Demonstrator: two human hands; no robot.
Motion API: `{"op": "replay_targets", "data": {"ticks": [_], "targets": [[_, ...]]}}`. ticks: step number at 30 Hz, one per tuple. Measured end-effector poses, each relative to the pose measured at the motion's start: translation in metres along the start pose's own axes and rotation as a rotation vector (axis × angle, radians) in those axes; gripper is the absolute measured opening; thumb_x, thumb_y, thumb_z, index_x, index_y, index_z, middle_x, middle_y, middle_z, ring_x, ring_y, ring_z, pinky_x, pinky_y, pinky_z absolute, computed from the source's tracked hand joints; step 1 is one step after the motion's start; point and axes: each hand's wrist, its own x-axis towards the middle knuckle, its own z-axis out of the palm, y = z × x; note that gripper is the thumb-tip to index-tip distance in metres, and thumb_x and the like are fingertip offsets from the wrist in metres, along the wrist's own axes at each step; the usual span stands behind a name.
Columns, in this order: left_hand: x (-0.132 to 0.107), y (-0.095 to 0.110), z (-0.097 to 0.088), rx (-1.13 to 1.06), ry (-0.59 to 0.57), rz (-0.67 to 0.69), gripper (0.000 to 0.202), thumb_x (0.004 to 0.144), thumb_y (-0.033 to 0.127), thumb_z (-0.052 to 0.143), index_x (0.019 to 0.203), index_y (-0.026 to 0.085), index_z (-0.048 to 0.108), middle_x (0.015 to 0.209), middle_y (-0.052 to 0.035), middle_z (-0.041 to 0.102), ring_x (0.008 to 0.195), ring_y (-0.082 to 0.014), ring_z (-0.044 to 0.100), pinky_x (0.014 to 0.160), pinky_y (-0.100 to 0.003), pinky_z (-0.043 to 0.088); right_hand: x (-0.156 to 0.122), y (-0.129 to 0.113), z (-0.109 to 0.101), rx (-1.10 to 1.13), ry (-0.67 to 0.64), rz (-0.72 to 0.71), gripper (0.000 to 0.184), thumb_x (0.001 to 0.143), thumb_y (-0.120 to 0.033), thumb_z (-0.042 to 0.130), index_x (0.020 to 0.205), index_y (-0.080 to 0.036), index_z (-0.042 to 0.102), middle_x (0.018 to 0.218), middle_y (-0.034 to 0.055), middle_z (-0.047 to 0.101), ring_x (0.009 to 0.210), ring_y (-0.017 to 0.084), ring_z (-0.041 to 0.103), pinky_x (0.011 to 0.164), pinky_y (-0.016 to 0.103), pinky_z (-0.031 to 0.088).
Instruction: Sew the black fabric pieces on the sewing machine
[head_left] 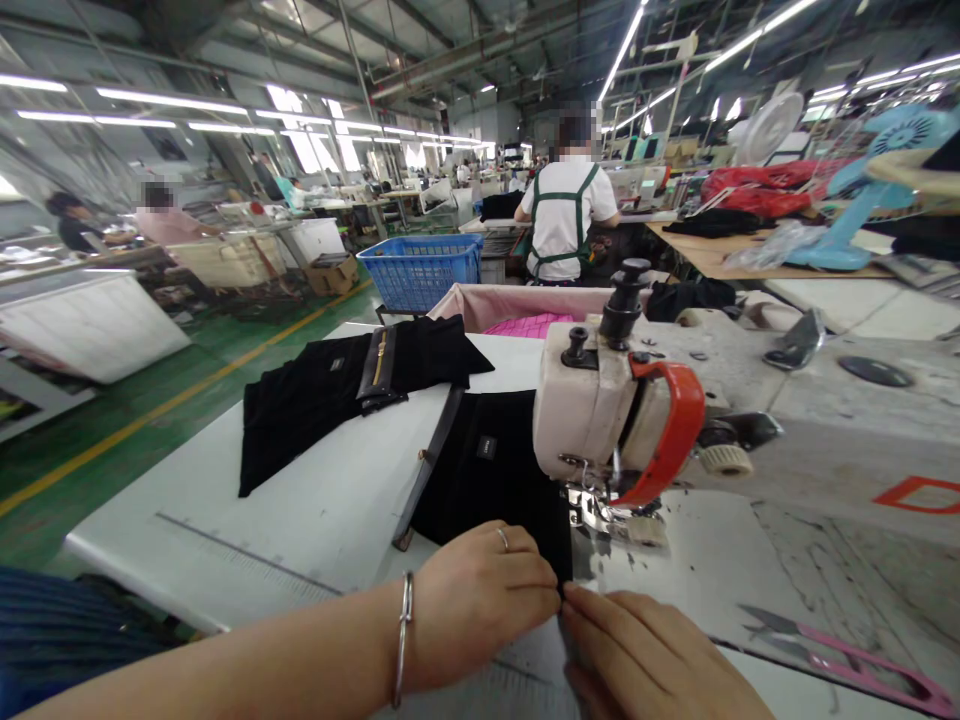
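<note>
A black fabric piece (499, 490) with a small woven label (486, 447) lies on the sewing table, its right edge beside the presser foot (592, 508) of the sewing machine (720, 400). My left hand (484, 600), wearing a ring and a silver bangle, pinches the near corner of that fabric. Touching the same corner, my right hand (652, 650) has its fingers pressed together there, its thumb mostly hidden below. Up on the left, a stack of black fabric pieces (300, 400) lies under a black pouch with a gold zipper (380, 358).
Pink-handled thread snips (862, 655) rest at the right, near the machine bed. Behind the table stand a pink-lined bin (480, 300) and a blue basket (420, 265). A co-worker in a white shirt (566, 215) works farther back. A blue fan (847, 200) stands back right.
</note>
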Motion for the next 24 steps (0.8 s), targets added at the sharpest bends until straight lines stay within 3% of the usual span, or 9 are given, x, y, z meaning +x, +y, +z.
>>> {"op": "replay_targets", "data": {"ticks": [6, 10, 17, 24], "targets": [[0.004, -0.025, 0.011, -0.047, -0.017, 0.009, 0.012, 0.093, 0.013, 0.047, 0.095, 0.012, 0.060, 0.099, -0.0035, 0.067, 0.096, -0.0128, 0.058, 0.089, -0.028, 0.044, 0.019, 0.015, -0.012, 0.110, -0.052, 0.130, 0.029, 0.086, -0.024, 0.055, 0.115, -0.021, 0.060, 0.109, 0.0057, 0.064, 0.095, 0.023, 0.062, 0.080, 0.037, 0.057], [0.008, -0.042, 0.016, -0.053, 0.003, 0.018, 0.015, 0.091, 0.012, 0.048, 0.101, 0.012, 0.060, 0.104, -0.0035, 0.068, 0.101, -0.0139, 0.058, 0.093, -0.029, 0.043, 0.026, 0.024, -0.012, 0.076, -0.113, 0.175, 0.036, 0.083, -0.025, 0.059, 0.119, -0.022, 0.058, 0.112, 0.0075, 0.062, 0.092, 0.025, 0.063, 0.074, 0.039, 0.058], [0.018, -0.062, 0.016, 0.012, -0.024, -0.021, 0.015, 0.093, 0.014, 0.046, 0.097, 0.014, 0.061, 0.100, -0.0028, 0.068, 0.101, -0.0137, 0.059, 0.094, -0.029, 0.043, 0.034, 0.030, -0.001, 0.043, -0.124, 0.267, 0.039, 0.088, -0.025, 0.046, 0.126, -0.018, 0.052, 0.113, 0.0120, 0.061, 0.087, 0.027, 0.064, 0.072, 0.046, 0.057], [0.023, -0.078, 0.029, 0.067, 0.095, -0.043, 0.019, 0.093, 0.012, 0.044, 0.094, 0.014, 0.063, 0.096, -0.0038, 0.069, 0.099, -0.0155, 0.061, 0.093, -0.030, 0.046, 0.033, 0.030, 0.004, 0.074, -0.124, 0.325, 0.033, 0.090, -0.024, 0.045, 0.120, -0.019, 0.055, 0.107, 0.0114, 0.060, 0.090, 0.028, 0.061, 0.077, 0.048, 0.055]]}}
